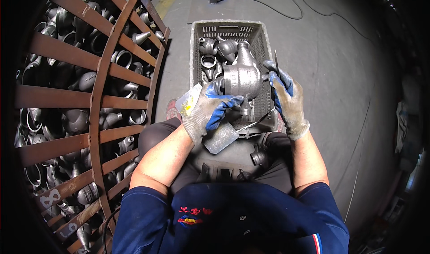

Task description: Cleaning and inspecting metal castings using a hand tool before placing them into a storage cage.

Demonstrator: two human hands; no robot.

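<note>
Head view: clamping the fingers of the gloved left hand [208,104] on the lower left of a grey, threaded, globe-shaped casting [246,77], above a grey plastic crate [193,66], with long axis and neck pointing away from the lap. Pinching a thin flat tool [276,62] between right hand [289,99] fingers, with the casting lying just leftward, nearer the left hand; cannot tell about right-hand contact. Beyond, more castings [227,48] heaped inside the crate.

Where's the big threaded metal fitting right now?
Head view, just above centre: the fitting is in the gloved left hand, over the grey plastic crate, with the right hand close on its right.
</note>
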